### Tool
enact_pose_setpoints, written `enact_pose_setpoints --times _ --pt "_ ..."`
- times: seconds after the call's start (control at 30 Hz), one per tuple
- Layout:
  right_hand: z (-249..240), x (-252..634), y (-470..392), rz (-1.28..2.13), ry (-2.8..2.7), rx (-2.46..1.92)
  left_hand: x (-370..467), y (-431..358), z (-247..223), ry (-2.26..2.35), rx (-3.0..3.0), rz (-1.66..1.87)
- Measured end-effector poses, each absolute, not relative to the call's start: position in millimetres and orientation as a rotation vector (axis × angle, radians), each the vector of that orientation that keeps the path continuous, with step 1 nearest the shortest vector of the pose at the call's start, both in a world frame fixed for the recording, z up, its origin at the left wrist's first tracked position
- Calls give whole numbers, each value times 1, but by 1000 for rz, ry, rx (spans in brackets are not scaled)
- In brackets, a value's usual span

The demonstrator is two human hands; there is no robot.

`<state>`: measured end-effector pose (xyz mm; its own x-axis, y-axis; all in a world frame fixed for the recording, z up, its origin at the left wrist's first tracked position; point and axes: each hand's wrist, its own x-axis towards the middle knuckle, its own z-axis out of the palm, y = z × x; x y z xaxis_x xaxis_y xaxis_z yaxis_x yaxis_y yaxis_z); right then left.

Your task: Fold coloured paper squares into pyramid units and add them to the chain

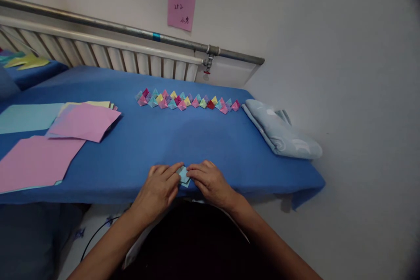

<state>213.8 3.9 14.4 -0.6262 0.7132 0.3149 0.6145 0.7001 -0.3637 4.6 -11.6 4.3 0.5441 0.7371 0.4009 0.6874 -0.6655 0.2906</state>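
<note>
The small light-blue piece of folded paper (184, 176) is close to the near edge of the table (138, 140), right in front of your body. It should be very light and quite stiff where the layers lie over each other, but a single thin layer may crease or tear if you press too strongly. The paper probably does not slip much between dry fingers, so it seems best to take it by its edges, with the fingertips only. It lies between your two hands: the left hand (160, 185) is closed with its fingertips on the left side of it, and the right hand (207, 178) does the same on the right side, so the hands are very near to each other, with only this paper between them. How the thumbs stand under it, I cannot tell well. Below all this is a plain blue cloth (210, 140), which covers the table. Farther away, a long double row of small, many-coloured, pointed paper pieces (187, 101) is lying. To your left are loose pink paper sheets (83, 120) and a flat light-blue paper sheet (29, 117); to your right, a folded pale-blue patterned cloth (278, 129).
</note>
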Motion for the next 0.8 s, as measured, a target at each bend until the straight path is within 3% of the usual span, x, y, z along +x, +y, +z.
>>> enact_pose_setpoints --times 0.23,0.8 --pt "15 214 4 333 -2470 -978 3 -7 7 1207 2698 664" --pt "7 212 4 322 -2334 -1127 4 -3 0 1185 2608 795"
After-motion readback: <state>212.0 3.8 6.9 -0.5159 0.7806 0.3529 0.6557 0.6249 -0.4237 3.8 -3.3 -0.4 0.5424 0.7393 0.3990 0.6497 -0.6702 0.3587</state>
